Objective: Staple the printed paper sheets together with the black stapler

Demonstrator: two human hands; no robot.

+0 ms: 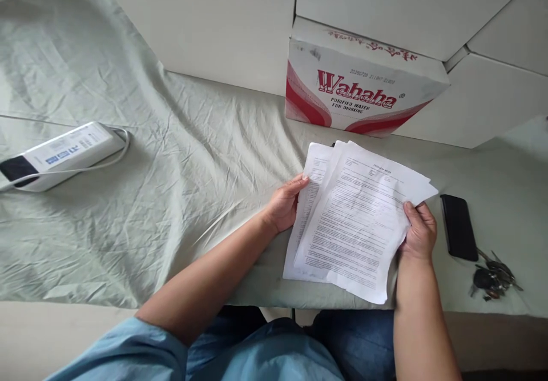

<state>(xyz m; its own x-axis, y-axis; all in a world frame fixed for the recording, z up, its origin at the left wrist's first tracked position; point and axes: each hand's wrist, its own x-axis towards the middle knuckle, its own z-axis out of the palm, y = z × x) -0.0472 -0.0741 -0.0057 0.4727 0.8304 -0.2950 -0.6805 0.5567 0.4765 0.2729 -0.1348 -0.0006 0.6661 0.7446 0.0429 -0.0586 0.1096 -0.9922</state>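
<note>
Several printed sheets of paper (351, 221) are fanned out between my hands, just above the near edge of the covered table. My left hand (287, 203) grips their left edge, thumb on top and the other fingers hidden beneath. On the right side, my right hand (418, 228) pinches the sheets with its thumb over the front and fingers curled behind. The top sheet carries dense lines of small text and looks slightly creased. A small dark thing shows behind the papers' top edge; I cannot make out what it is.
A Wahaha water carton (359, 87) stands behind the papers against white panels (214, 27). To the right lie a black phone (459, 227) and a bunch of keys (494, 277). A white power strip box (64, 152) with a cable rests at left on the wrinkled green cloth (171, 198).
</note>
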